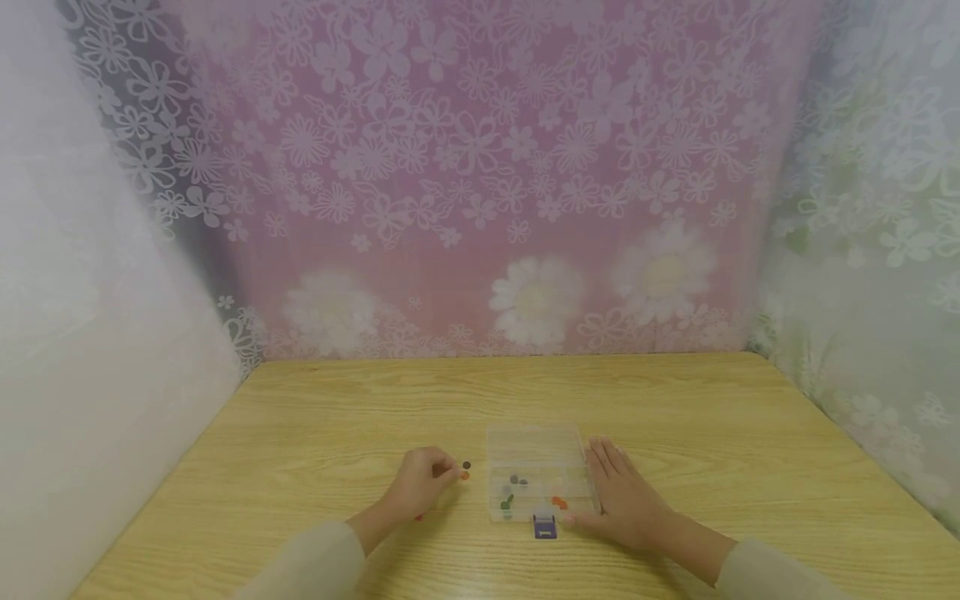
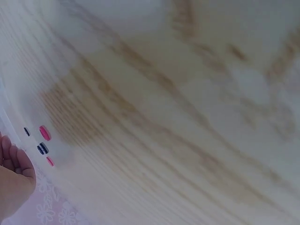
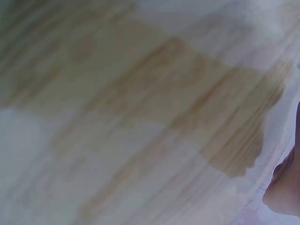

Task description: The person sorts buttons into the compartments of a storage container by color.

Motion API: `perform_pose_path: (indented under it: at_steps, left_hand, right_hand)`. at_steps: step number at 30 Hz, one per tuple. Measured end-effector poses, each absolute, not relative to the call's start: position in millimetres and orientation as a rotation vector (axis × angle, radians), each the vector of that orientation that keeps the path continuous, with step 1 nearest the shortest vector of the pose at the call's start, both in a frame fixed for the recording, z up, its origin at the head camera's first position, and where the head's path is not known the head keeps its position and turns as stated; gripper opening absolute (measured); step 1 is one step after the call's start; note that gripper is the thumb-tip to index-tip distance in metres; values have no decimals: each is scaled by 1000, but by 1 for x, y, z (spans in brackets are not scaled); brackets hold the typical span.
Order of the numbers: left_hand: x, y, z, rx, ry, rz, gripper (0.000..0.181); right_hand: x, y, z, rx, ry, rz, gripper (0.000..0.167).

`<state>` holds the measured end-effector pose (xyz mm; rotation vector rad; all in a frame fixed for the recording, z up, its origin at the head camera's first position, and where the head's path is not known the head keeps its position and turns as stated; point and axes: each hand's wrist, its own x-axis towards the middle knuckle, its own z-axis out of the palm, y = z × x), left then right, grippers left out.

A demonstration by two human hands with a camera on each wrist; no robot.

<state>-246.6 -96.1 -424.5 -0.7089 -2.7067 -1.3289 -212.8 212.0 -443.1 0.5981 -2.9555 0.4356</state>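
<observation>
In the head view, a clear plastic compartment box (image 1: 534,446) lies with its lid raised back and a purple latch (image 1: 545,527) at its front. Dark discs (image 1: 514,480), green pieces (image 1: 507,503) and orange pieces (image 1: 559,503) are inside. My left hand (image 1: 420,483), left of the box, pinches a small orange disc (image 1: 465,476) at its fingertips, with a black disc (image 1: 467,465) beside it. My right hand (image 1: 630,504) rests straight-fingered against the box's right side, its thumb at the front edge. Only part of the right hand (image 3: 283,190) shows in the right wrist view.
A red piece (image 1: 418,517) lies beneath the left wrist. In the left wrist view, a pink-red disc (image 2: 44,133) and a black disc (image 2: 42,148) are on the wood-grain table (image 1: 337,400). Flowered curtains (image 1: 480,167) stand behind the table and at its sides.
</observation>
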Motion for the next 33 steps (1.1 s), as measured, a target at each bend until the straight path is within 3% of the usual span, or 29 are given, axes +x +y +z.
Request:
perform_pose_path:
  at_steps: [33]
  left_hand:
    - [-244,-48,-417,-794,-2661,-1414,10]
  right_hand:
    - [-211,211,-438,625,-2959,410,104]
